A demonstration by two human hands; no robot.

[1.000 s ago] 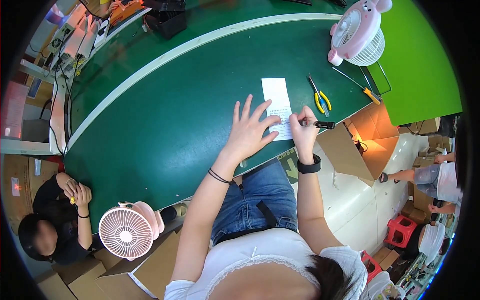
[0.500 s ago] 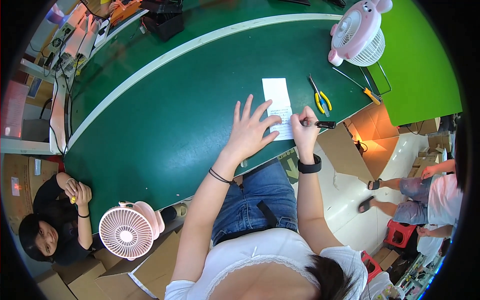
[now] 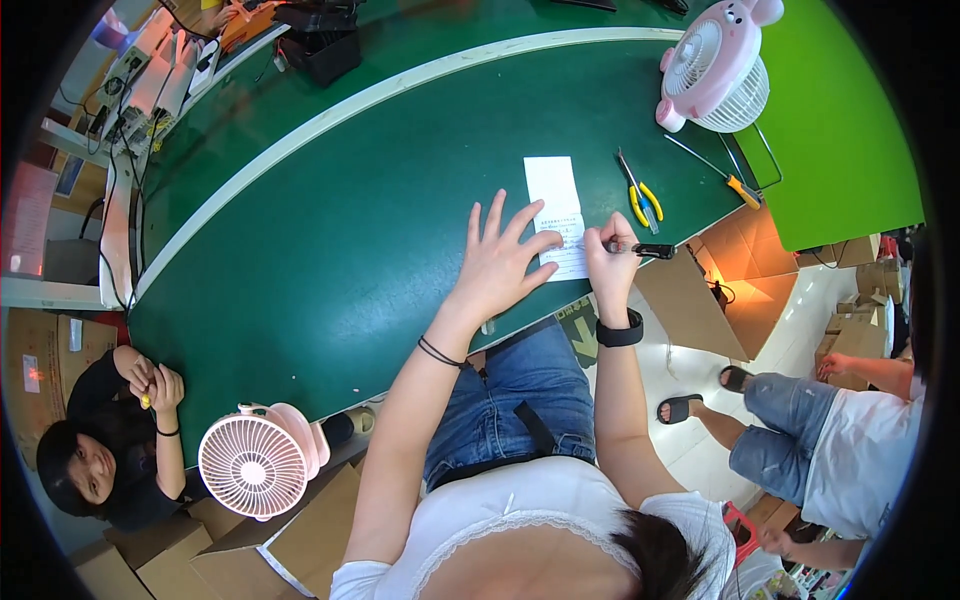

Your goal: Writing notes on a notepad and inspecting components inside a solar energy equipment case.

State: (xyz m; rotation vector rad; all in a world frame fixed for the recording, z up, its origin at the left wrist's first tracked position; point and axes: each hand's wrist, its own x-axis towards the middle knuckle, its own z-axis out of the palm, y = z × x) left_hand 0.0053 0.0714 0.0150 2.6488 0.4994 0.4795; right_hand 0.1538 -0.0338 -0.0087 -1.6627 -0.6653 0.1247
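Just right of the paper form (image 3: 551, 187), the right hand (image 3: 610, 258) pinches a black pen (image 3: 655, 251) crosswise, the spread, empty left hand (image 3: 503, 262) opposite.

One pen (image 3: 655, 251), one paper slip (image 3: 551, 186), two fans (image 3: 252, 468), one orange-handled screwdriver (image 3: 742, 191)

The tip of the pen (image 3: 655, 251) is hidden by the right hand (image 3: 611, 264) — the fine lines on the paper (image 3: 551, 187) cannot be read.
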